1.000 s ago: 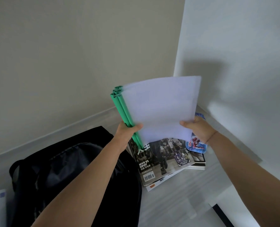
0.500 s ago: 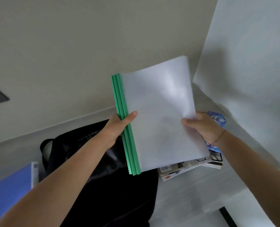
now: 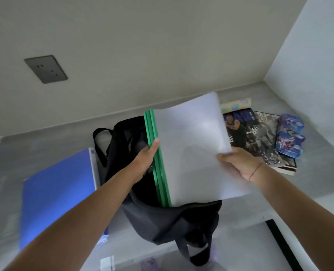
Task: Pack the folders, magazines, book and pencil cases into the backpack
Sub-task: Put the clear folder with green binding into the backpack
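A stack of translucent white folders (image 3: 191, 145) with green spines hangs over the open black backpack (image 3: 162, 218) on the grey desk. My left hand (image 3: 145, 159) grips the green spines, and my right hand (image 3: 238, 163) holds the opposite edge. The folders' lower end sits at the bag's mouth. To the right lie magazines (image 3: 246, 132) stacked on a book (image 3: 285, 167), with a blue patterned pencil case (image 3: 290, 135) on top. A blue folder (image 3: 58, 194) lies flat left of the bag.
Walls close off the desk (image 3: 279, 198) at the back and right. A dark wall socket (image 3: 46, 69) is at upper left. The desk's front edge runs at lower right. Small pale items (image 3: 107, 263) lie at the near edge.
The folders have come down and left, from in front of the wall to over the backpack's opening. The view has tilted downward, showing more of the desk, the blue folder and the pencil case.
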